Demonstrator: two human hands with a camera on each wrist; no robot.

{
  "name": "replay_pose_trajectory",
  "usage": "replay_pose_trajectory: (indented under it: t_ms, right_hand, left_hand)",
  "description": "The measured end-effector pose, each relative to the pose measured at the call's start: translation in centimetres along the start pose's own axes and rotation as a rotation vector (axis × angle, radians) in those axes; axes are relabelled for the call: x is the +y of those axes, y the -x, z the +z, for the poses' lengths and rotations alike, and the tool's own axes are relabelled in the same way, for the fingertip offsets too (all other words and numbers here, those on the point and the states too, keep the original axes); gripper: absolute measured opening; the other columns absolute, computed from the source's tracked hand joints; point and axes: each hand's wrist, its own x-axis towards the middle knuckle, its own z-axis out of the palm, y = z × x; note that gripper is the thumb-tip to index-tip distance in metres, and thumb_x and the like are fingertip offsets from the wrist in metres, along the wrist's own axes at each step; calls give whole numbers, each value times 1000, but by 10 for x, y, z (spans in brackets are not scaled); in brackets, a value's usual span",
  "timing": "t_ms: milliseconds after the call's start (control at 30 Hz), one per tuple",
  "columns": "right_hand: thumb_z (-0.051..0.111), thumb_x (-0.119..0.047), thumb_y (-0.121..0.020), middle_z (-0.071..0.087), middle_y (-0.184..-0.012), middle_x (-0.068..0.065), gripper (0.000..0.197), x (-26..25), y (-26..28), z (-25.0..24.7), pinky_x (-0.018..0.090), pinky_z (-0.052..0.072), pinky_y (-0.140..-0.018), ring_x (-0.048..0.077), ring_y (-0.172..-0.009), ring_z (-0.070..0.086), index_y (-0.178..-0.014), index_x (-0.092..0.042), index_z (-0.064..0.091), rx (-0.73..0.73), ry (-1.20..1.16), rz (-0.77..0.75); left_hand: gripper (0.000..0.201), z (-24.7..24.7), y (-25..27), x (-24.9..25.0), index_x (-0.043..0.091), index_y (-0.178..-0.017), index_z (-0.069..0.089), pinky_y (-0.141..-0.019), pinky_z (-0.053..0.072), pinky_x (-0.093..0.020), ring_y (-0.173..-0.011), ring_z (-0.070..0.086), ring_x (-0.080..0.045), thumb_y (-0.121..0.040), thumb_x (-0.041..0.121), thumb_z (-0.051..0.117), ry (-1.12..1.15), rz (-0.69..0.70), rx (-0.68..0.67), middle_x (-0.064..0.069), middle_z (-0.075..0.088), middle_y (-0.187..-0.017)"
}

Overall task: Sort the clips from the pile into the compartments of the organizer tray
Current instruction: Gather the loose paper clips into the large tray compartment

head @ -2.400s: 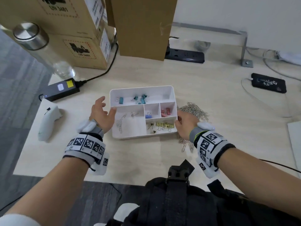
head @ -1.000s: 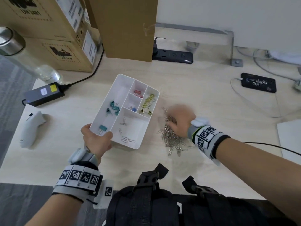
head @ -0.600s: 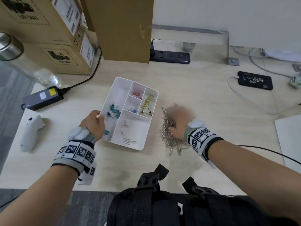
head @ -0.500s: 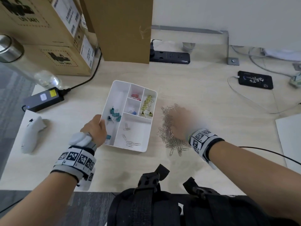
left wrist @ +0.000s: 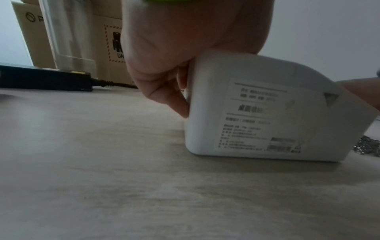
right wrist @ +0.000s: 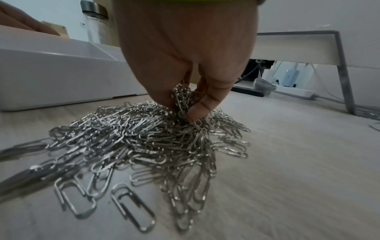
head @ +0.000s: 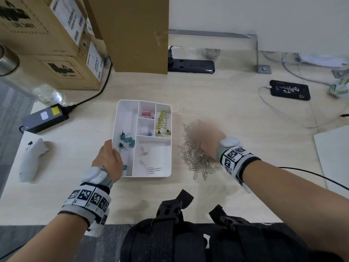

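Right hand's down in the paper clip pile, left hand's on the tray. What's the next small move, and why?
Probably lift the right hand with its pinched bunch and carry it to the tray's near right compartment. The fingers already pinch clips at the top of the pile, that compartment holds the only silver paper clips, and the left hand grips the tray's near left edge.
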Motion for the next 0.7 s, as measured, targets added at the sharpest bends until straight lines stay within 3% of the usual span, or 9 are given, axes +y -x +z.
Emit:
replay_pose_trajectory:
  t_ms: [233,400,467,533,700]
  right_hand:
    - [57,-11,-84,58,-99,3,20,-2,2,-16,24,34,-63,19,-75,51,-102,-20,59,8,-116,111]
    - [59,-11,-82,63,-98,0,18,-1,7,-23,24,44,-60,20,-67,57,-94,-24,60,63,-216,187]
    - [61,-13,-81,65,-98,0,18,-3,7,-24,27,50,-62,19,-64,57,-95,-25,61,73,-219,208]
    - [61,-14,-81,65,-96,0,18,-6,7,-26,28,52,-62,17,-60,55,-95,-25,61,71,-209,220]
    - [60,-15,-81,64,-94,0,17,-17,6,-30,28,50,-62,19,-61,54,-95,-24,61,98,-214,223]
  left_hand:
    - [17,3,-1,2,1,-102,47,-60,33,-36,-65,48,-31,-97,12,35,13,-27,9,-18,53,-83]
    - [16,6,-3,3,1,-99,47,-58,35,-36,-61,47,-32,-96,12,36,12,-4,70,-19,54,-81]
    - [15,5,-3,2,3,-98,44,-58,34,-35,-61,46,-32,-97,15,35,-10,-14,19,-16,51,-81]
    - [16,5,-5,2,4,-99,41,-59,34,-35,-62,47,-32,-98,18,33,-25,-31,-30,-13,50,-84]
    - [15,11,-11,4,2,-102,44,-58,34,-35,-61,45,-30,-97,14,36,4,9,29,-19,55,-88]
